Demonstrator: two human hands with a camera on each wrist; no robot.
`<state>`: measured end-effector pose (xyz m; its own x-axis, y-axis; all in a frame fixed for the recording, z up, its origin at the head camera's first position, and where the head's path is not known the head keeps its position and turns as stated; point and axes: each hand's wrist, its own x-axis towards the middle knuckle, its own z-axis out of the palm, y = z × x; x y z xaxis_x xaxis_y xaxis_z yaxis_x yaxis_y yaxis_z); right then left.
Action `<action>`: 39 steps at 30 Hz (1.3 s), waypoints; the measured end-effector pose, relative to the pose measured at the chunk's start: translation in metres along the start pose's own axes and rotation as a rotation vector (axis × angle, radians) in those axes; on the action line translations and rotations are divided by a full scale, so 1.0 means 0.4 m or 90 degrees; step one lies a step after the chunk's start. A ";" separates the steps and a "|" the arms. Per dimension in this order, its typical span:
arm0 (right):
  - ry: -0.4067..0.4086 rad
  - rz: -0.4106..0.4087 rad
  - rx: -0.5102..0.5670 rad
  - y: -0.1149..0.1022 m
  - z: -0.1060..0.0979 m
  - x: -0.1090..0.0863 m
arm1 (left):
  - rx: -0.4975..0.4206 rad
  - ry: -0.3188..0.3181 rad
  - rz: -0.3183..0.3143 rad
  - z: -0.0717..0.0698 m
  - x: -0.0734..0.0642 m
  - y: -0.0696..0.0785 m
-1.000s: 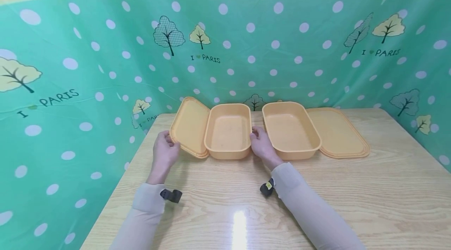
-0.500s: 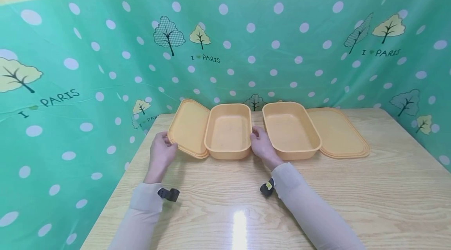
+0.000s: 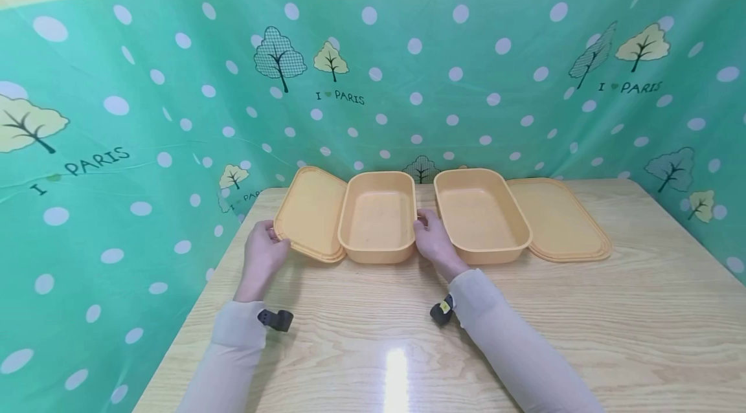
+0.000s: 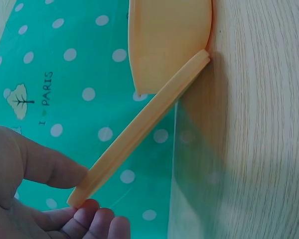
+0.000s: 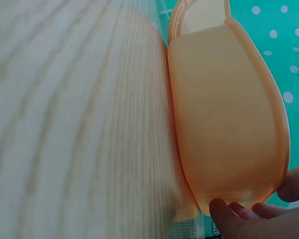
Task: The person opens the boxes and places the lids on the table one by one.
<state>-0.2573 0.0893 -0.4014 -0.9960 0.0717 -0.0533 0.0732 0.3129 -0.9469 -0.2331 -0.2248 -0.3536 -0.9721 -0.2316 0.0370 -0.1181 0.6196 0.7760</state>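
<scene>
In the head view, my left hand point(image 3: 263, 256) pinches the outer edge of a pale orange lid point(image 3: 311, 212). The lid stands tilted, its inner edge low beside the left food container point(image 3: 377, 256). Seen from the left wrist, the thumb point(image 4: 57, 169) lies on one face and the fingers on the other. My right hand point(image 3: 434, 241) holds the opposite side of that same uncovered container. The right wrist view has its fingertips point(image 5: 220, 206) against the outer wall and the thumb by the rim. Inside, the container shows nothing.
A second uncovered orange container point(image 3: 489, 257) stands just right of my right hand. Another lid point(image 3: 562, 219) lies beyond it, close against its right side. A green dotted curtain point(image 3: 408, 63) hangs behind and left of the wooden table point(image 3: 361, 322).
My left hand has moved a little left and down, and the lid's outer edge has lowered with it. The right hand and both containers have stayed put.
</scene>
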 end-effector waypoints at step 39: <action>0.000 0.007 -0.001 0.003 0.001 0.002 | 0.079 -0.068 -0.074 -0.011 0.017 -0.053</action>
<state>-0.2579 0.0895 -0.4027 -0.9951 0.0751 -0.0635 0.0841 0.3139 -0.9457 -0.2365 -0.2429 -0.3671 -0.9657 -0.2302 -0.1199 -0.2481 0.6824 0.6876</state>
